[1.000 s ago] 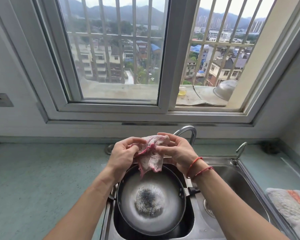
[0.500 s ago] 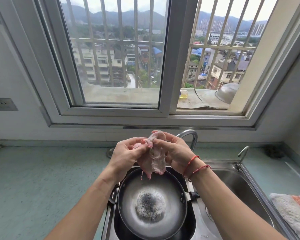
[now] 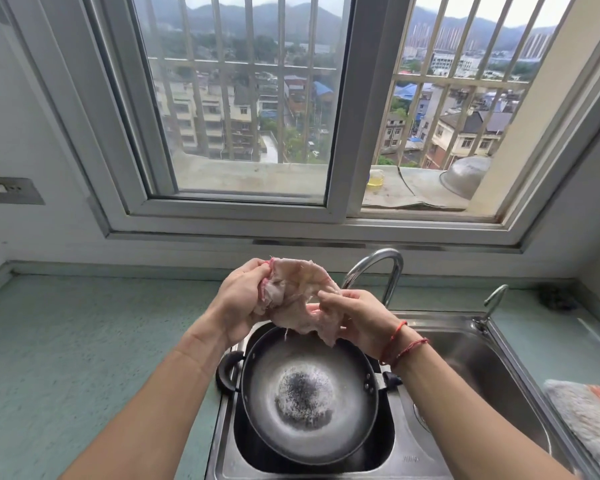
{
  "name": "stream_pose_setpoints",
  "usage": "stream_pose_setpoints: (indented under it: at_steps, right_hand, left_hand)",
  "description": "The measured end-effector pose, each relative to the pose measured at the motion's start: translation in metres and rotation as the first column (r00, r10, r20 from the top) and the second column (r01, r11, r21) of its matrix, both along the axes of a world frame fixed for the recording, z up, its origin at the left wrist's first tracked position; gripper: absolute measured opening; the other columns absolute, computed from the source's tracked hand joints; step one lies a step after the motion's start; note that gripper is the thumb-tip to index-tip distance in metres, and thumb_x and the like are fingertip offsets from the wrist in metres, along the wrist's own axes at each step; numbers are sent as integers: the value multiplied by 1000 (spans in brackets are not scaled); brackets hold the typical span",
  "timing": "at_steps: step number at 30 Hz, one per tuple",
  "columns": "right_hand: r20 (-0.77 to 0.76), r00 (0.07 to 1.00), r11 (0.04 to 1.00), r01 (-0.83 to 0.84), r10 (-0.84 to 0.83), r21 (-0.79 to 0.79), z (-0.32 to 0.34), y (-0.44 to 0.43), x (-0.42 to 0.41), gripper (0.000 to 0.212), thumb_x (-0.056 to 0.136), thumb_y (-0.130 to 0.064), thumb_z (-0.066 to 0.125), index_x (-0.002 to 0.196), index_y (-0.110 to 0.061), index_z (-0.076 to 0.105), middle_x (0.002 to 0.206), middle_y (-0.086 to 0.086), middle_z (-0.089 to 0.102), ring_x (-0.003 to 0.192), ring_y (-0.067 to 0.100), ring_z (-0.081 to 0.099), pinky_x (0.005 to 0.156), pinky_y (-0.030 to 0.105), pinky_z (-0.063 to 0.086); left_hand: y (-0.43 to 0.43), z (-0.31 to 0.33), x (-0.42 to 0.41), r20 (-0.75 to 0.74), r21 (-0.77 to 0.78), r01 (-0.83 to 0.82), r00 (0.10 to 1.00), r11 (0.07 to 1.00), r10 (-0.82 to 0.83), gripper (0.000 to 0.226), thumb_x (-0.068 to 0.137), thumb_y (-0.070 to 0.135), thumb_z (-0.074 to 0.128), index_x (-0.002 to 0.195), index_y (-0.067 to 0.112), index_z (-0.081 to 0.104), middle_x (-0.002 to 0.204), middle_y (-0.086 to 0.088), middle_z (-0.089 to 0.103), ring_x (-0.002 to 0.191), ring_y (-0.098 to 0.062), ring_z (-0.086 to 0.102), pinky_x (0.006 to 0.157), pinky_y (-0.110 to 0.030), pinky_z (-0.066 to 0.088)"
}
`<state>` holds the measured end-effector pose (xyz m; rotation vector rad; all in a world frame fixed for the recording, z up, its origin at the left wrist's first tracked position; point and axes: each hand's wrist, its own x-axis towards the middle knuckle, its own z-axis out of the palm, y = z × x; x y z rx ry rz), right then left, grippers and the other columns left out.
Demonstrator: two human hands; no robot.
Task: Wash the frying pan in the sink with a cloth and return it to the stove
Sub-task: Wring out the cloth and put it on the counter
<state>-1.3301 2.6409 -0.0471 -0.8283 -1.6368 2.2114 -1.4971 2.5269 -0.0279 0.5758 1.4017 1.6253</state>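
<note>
Crumpled pale pink wet cloth (image 3: 300,303): now spread wider vs. 0.5 s ago, no longer bunched into narrow wad. Left hand (image 3: 241,304) clamped on cloth's upper-left edge; right hand (image 3: 355,320) pinching lower-right part, fingers closed on fabric. Hands further apart than before. Round dark metal frying pan (image 3: 309,393): unchanged, sitting in left basin of stainless steel sink (image 3: 492,355), directly below cloth. Curved chrome tap (image 3: 385,268) behind right hand.
</note>
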Motion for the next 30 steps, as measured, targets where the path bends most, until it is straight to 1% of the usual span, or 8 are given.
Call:
stream_pose_setpoints:
  at_steps: [4, 8, 11, 13, 17, 22, 25, 30]
  right_hand:
    - [-137, 988, 984, -92, 71, -151, -6, 1, 6, 52, 68, 3, 76, 117, 6, 61, 105, 22, 66, 88, 34, 66, 80, 48, 55]
    - [-197, 975, 971, -142, 103, -193, -6, 3, 10, 59, 73, 9, 68, 130, 1, 55, 124, 29, 56, 93, 37, 63, 74, 55, 57]
    - [-271, 958, 965, -153, 92, -214, -8, 4, 11, 56, 79, 9, 61, 134, 0, 53, 133, 30, 52, 91, 39, 59, 63, 46, 59]
    - [-290, 954, 962, -141, 69, -234, -9, 6, 13, 57, 76, 9, 60, 133, 3, 53, 121, 28, 61, 73, 33, 66, 56, 40, 58]
    - [-238, 970, 965, -113, 55, -238, -9, 9, 14, 54, 71, 20, 55, 124, 9, 55, 88, 22, 62, 47, 26, 59, 45, 34, 54]
    - [-162, 982, 959, -140, 101, -248, -5, 16, 19, 47, 78, 15, 44, 123, 12, 57, 105, 25, 63, 62, 30, 64, 51, 37, 57]
    - [-167, 983, 948, -120, 72, -295, -4, 16, 20, 40, 81, 7, 46, 117, 5, 66, 110, 23, 66, 76, 33, 67, 59, 38, 58]
    - [-17, 987, 952, 151, -161, -264, -14, 9, 2, 35, 89, 13, 43, 120, 5, 59, 103, 24, 65, 64, 27, 66, 54, 38, 59]
  left_hand:
    - [-6, 3, -7, 168, 9, 58, 984, 998, -59, 34, 106, 19, 35, 109, 1, 64, 95, -22, 71, 72, -26, 71, 56, -39, 57]
    - [-12, 0, -15, 361, 51, 134, 922, 990, -143, 47, 104, 23, 29, 114, -4, 67, 116, -28, 67, 94, -34, 71, 72, -48, 61]
    - [-15, -2, -20, 431, 97, 161, 883, 982, -188, 52, 104, 30, 29, 124, -7, 60, 123, -28, 64, 104, -37, 68, 85, -52, 57]
    - [-18, -4, -23, 470, 118, 193, 853, 974, -226, 61, 103, 43, 33, 128, -8, 57, 125, -30, 62, 109, -39, 66, 87, -50, 57]
    - [-24, -7, -24, 293, 64, 281, 912, 957, -288, 39, 92, 23, 59, 116, -6, 68, 122, -28, 64, 98, -34, 70, 80, -42, 61]
    - [-23, -17, -29, 341, 75, 133, 928, 988, -151, 34, 91, 5, 50, 120, -11, 60, 117, -28, 66, 91, -32, 72, 80, -43, 60]
    - [-22, -20, -33, 346, 35, 54, 936, 998, -63, 32, 101, 7, 43, 122, -11, 58, 118, -29, 64, 84, -32, 71, 62, -38, 62]
    - [-19, -21, -31, 110, -66, -67, 991, 996, 74, 21, 100, 7, 52, 106, -8, 66, 92, -23, 72, 67, -25, 72, 49, -31, 58]
